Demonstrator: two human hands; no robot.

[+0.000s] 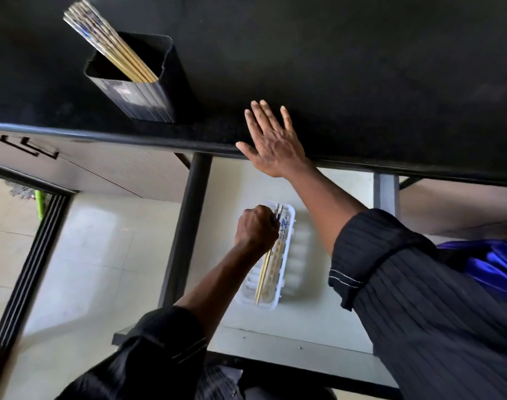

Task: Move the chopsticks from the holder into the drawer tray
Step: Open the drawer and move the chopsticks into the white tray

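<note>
- Left hand [256, 226], fingers clamped on chopsticks [265, 269], lowers them lengthwise into the drawer tray [299, 249]
- Right hand [271, 142] lies flat, fingers apart, on the table's front edge
- Remaining chopsticks [113, 47] lean in the holder [136, 79] near the front-left edge, nearer the right hand

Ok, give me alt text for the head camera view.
A person's left hand lowers patterned wooden chopsticks into a white plastic tray in an open drawer. The right hand rests flat on the black countertop, where a black rectangular holder holds more chopsticks.
</note>
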